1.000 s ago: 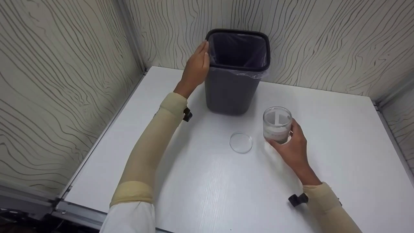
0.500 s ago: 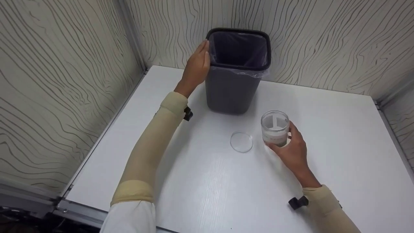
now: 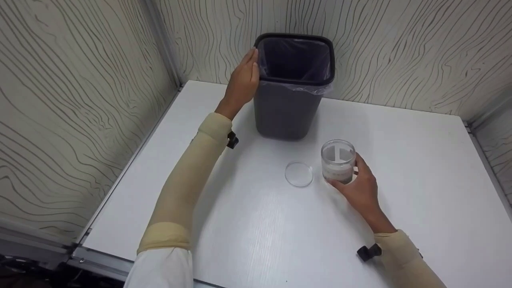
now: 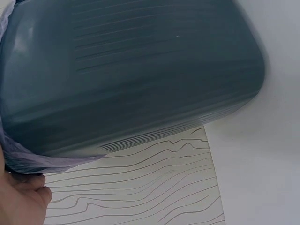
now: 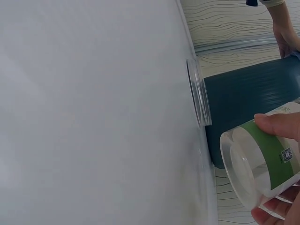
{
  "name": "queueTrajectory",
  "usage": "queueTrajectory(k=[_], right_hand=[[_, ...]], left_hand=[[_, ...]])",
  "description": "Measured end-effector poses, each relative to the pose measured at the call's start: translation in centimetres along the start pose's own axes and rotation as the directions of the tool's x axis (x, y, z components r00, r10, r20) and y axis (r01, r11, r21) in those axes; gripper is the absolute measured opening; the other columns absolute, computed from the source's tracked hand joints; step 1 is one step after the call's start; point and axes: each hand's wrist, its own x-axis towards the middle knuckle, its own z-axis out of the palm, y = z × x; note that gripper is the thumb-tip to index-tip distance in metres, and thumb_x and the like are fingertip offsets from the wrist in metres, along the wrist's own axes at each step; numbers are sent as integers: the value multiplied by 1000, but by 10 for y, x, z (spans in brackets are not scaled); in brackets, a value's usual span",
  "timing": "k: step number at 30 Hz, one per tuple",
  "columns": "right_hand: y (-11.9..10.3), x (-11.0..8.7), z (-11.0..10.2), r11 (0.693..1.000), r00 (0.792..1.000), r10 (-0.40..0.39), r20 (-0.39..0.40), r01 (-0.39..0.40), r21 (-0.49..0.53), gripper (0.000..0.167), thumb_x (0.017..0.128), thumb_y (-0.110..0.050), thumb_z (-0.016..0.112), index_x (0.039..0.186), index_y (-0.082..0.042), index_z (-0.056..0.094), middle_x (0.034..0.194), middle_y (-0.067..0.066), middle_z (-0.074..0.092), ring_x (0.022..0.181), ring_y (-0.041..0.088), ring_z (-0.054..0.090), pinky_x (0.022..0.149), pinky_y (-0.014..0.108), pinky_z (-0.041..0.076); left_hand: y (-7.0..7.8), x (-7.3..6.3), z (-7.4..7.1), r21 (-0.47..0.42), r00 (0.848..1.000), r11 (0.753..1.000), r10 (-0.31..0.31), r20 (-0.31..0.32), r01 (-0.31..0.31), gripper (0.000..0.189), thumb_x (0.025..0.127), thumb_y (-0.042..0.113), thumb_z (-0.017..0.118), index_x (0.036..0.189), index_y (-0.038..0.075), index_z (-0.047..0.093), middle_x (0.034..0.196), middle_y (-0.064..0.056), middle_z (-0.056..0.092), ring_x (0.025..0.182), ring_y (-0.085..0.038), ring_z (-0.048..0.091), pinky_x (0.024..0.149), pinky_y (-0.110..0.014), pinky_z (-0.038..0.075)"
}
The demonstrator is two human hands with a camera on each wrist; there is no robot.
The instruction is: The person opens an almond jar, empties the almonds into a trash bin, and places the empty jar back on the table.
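Observation:
A grey trash bin [image 3: 286, 114] with a dark rim and a clear plastic liner [image 3: 312, 89] stands upright at the back of the white table. My left hand [image 3: 242, 82] grips its upper left side at the rim; in the left wrist view the fingers [image 4: 33, 185] curl beside the liner's edge. My right hand [image 3: 363, 188] holds a clear open-topped jar [image 3: 338, 170] between thumb and fingers, close over the table. A green label [image 5: 272, 154] with a square code wraps the jar in the right wrist view. Left of the jar, a round clear lid [image 3: 299, 174] lies flat.
Patterned panels [image 3: 380, 52] rise behind the white table [image 3: 248, 240] and along its left side. A metal rail [image 3: 104, 260] runs below the table's front left edge. The bin stands close to the back panel.
My right hand has lowered the jar and brought it slightly left, nearer the lid. The left hand stays on the bin's rim, and the bin and lid keep their places.

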Motion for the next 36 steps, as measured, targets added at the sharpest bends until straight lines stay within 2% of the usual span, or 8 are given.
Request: queueTrajectory(k=[21,31,36], right_hand=[[3,-9,4,997,993,75,89,-78,27,106,72,-15,94,155,2,31,139,23,54,122,37,54,99,55,49],[6,-9,3,999,995,44,91,-47,25,106,70,-18,96,153,2,35,135,21,57,120,36,56,95,54,51],[6,-8,2,997,990,66,127,-69,21,106,71,-18,95,154,2,32,137,22,55,125,38,54,98,54,51]], left_hand=[[0,1,3,23,1000,1000,10,-8,-9,48,112,20,31,157,3,32,166,-8,29,150,-3,20,117,-15,15],[2,1,3,7,1000,1000,0,0,0,48,112,20,31,157,3,32,166,-9,28,150,-5,20,117,-14,15],[1,2,4,26,1000,1000,4,-2,-4,48,113,22,29,157,4,33,166,-8,28,150,-4,20,117,-15,16]])
